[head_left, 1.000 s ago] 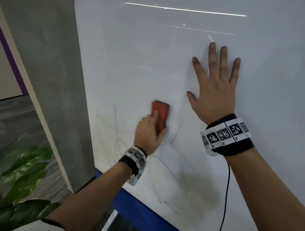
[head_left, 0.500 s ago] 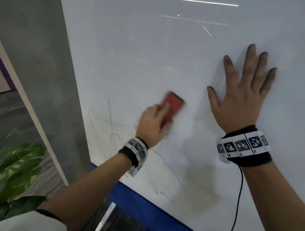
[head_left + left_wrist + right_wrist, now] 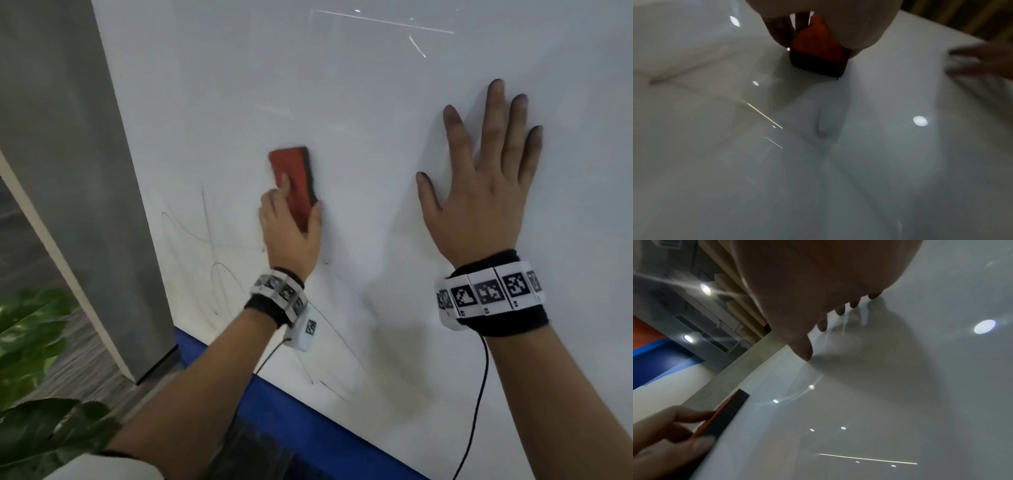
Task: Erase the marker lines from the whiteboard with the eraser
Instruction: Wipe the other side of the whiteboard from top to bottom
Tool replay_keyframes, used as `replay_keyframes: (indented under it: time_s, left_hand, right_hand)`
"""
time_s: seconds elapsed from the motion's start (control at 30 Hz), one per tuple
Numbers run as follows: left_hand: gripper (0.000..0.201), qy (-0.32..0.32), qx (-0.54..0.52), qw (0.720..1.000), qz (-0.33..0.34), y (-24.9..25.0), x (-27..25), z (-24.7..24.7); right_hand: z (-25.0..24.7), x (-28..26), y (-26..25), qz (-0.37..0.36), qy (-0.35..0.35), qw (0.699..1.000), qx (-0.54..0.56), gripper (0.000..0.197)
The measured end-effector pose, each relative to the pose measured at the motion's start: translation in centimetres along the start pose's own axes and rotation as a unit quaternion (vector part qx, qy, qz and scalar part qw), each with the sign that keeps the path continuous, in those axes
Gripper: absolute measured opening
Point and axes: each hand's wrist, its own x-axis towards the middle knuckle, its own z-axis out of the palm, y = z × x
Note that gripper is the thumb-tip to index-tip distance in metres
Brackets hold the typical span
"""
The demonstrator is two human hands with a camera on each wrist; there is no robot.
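A large whiteboard [image 3: 342,102] fills the head view. My left hand [image 3: 291,233] grips a red eraser [image 3: 293,181] with a dark felt underside and presses it flat on the board; the eraser [image 3: 818,48] and its felt show in the left wrist view, and the eraser [image 3: 723,417] shows edge-on in the right wrist view. Thin black marker lines [image 3: 205,240] loop left of and below that hand, down toward the board's bottom edge. My right hand [image 3: 479,192] lies flat on the board with its fingers spread, to the right of the eraser; its fingertips [image 3: 840,311] touch the surface.
A grey pillar [image 3: 68,171] stands along the board's left edge. A blue ledge [image 3: 274,404] runs under the board. Green plant leaves [image 3: 30,342] are at the lower left. A black cable [image 3: 479,394] hangs from my right wrist.
The eraser swept right and tilted, then came back left and stands upright again. The view shifted, so my right hand sits further right in the frame, still flat on the board.
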Motion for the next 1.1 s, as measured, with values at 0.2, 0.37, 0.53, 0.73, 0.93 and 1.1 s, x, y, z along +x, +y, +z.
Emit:
replay_keyframes:
  time_s: [0.2, 0.37, 0.53, 0.73, 0.93, 1.1]
  left_hand:
    - [0.055, -0.198, 0.061, 0.95, 0.232, -0.9, -9.9, 0.9]
    - [0.063, -0.122, 0.021, 0.989, 0.078, -2.5, -5.9, -0.5]
    - [0.066, -0.004, -0.087, 0.975, -0.206, -0.7, -6.7, 0.8]
    - [0.058, -0.131, -0.134, 0.927, -0.325, 2.8, -19.1, 3.0]
    - [0.051, -0.05, -0.165, 0.931, -0.32, 4.6, -14.2, 2.0]
    - [0.052, -0.031, -0.177, 0.95, -0.254, 8.0, -9.5, 2.2]
  right_hand:
    - [0.2, -0.7, 0.2, -0.005, -0.018, 1.0, -0.004, 0.068]
    - [0.0, -1.2, 1.0, -0.021, -0.032, 0.999, -0.007, 0.069]
    - [0.0, -1.9, 1.1, -0.025, -0.044, 0.999, -0.011, 0.072]
    - [0.7, -5.4, 1.4, -0.01, -0.058, 0.998, -0.001, 0.073]
    - [0.7, -8.1, 3.7, -0.019, -0.069, 0.997, 0.005, 0.072]
    - [0.4, -9.2, 4.1, -0.011, -0.071, 0.997, 0.009, 0.073]
